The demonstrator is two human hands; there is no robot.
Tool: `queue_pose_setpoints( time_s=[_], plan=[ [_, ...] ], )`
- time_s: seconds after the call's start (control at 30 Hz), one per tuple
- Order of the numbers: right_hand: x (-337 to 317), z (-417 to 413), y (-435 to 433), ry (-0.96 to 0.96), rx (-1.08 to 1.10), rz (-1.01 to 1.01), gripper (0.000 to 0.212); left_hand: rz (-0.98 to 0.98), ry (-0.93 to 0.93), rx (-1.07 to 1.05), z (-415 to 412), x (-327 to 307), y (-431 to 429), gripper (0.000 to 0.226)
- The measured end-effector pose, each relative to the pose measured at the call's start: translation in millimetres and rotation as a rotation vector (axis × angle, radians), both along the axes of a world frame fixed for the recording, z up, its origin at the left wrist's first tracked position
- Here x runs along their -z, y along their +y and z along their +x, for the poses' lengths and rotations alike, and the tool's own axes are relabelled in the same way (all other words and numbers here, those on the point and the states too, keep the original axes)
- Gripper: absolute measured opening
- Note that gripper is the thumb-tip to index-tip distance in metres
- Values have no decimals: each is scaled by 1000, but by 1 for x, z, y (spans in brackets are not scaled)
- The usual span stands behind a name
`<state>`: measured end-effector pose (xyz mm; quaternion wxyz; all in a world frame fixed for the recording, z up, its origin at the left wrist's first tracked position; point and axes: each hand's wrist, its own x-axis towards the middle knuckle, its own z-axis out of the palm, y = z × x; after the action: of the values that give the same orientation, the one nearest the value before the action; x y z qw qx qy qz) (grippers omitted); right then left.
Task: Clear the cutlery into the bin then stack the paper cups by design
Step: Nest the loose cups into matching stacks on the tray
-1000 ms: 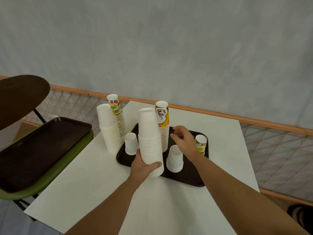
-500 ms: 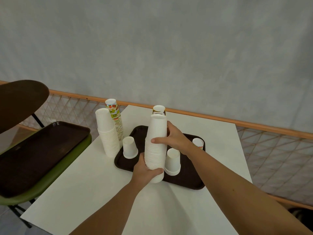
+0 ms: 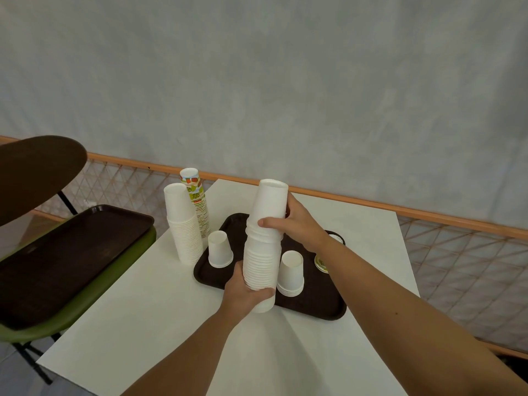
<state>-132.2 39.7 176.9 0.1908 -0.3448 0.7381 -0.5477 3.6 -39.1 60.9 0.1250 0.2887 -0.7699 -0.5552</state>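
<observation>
A tall stack of plain white cups [image 3: 264,238] is held upright over the near edge of the brown tray [image 3: 320,304]. My left hand [image 3: 243,290] grips its lower part and my right hand [image 3: 297,224] grips it near the top. On the tray stand a single inverted white cup [image 3: 219,248], a short stack of inverted white cups [image 3: 291,272] and a fruit-print cup [image 3: 321,262] partly behind my right forearm. Another white stack [image 3: 183,224] and a fruit-print stack [image 3: 197,201] stand on the table left of the tray.
The white table [image 3: 160,324] ends close to me and on the left. A green chair [image 3: 85,298] beside it carries a second brown tray [image 3: 57,258]. An orange rail with mesh [image 3: 428,215] runs behind the table.
My right hand left the tray and took hold of the upper part of the white stack. The stack now hides the brown-and-yellow stack behind it.
</observation>
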Motion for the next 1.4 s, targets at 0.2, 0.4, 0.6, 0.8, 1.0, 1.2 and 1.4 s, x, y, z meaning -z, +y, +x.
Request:
queue_pose_setpoints(
  time_s=[0.2,0.4,0.6,0.8,1.0,1.2,1.4],
  plan=[
    [-22,-5,1,-26,49,-107,72,-14,-32,6,5,6,-2,92],
    [-41,-14,9,-51,148,-257,63,-1,-70,-21,9,11,-4,90],
    [-13,-25,24,35,290,-144,67,28,-58,-50,11,12,-7,91],
    [46,-25,34,41,370,59,75,54,-40,-65,7,8,-9,94],
    [86,-22,30,50,334,202,80,22,-51,-82,6,5,-15,93],
    [102,-20,32,18,273,284,78,9,-70,-90,5,5,-18,93],
    [82,-21,31,22,261,204,77,-1,-89,-74,0,1,-16,93]
  ],
)
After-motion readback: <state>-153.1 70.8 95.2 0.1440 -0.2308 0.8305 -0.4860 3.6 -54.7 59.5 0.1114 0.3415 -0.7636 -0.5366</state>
